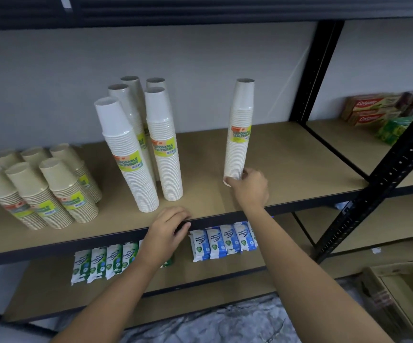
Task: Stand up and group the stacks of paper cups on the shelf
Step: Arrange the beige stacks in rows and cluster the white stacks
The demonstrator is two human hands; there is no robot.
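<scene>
On the wooden shelf (287,167) a lone tall stack of white paper cups (241,125) stands upright, right of the middle. My right hand (251,186) grips its base. Further left, several tall white cup stacks (160,144) stand close together in a group. At the far left sit several shorter stacks of beige cups (44,189), also upright. My left hand (168,229) rests on the shelf's black front edge below the white group, fingers curled over the rim.
Black metal uprights (319,70) frame the shelf bay. Toothpaste boxes (371,110) lie on the neighbouring shelf at right. Green and blue wipe packs (222,241) line the shelf below. A cardboard box (403,290) sits on the floor at lower right.
</scene>
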